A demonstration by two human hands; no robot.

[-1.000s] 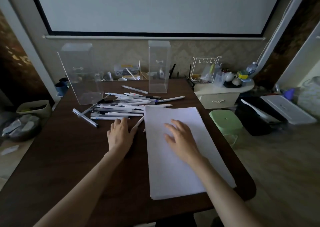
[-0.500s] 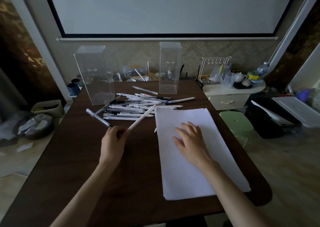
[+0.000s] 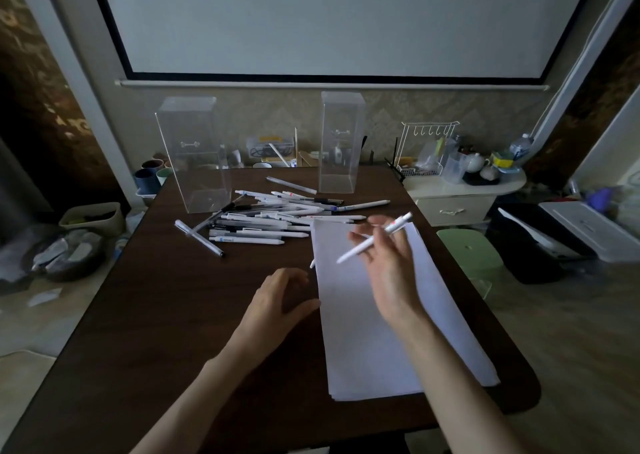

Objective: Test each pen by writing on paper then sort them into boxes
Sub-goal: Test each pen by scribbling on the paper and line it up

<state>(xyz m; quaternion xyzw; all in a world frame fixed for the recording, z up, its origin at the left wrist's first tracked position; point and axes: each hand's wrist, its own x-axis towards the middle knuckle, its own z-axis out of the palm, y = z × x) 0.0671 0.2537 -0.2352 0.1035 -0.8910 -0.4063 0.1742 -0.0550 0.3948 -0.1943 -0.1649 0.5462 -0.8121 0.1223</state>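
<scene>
1. Head view: the right hand point(image 3: 388, 266) is lifted over the paper point(image 3: 363, 332). Its fingers pinch a white pen point(image 3: 367, 244).
2. The pen is tilted. Its tip points to 8 o'clock and its back end to 2 o'clock.
3. The left hand point(image 3: 277, 297) rests on the dark surface point(image 3: 173, 315), at 9 o'clock from the paper. Its fingers are loosely bent and hold nothing.
4. A pile of pens point(image 3: 277, 221) lies on the surface at 11 o'clock from the paper.
5. Two clear boxes stand upright behind the pile. The left box point(image 3: 194, 152) is at 10 o'clock from the pile and the right box point(image 3: 341, 141) at 1 o'clock.
6. All the pens lie outside the boxes.
</scene>
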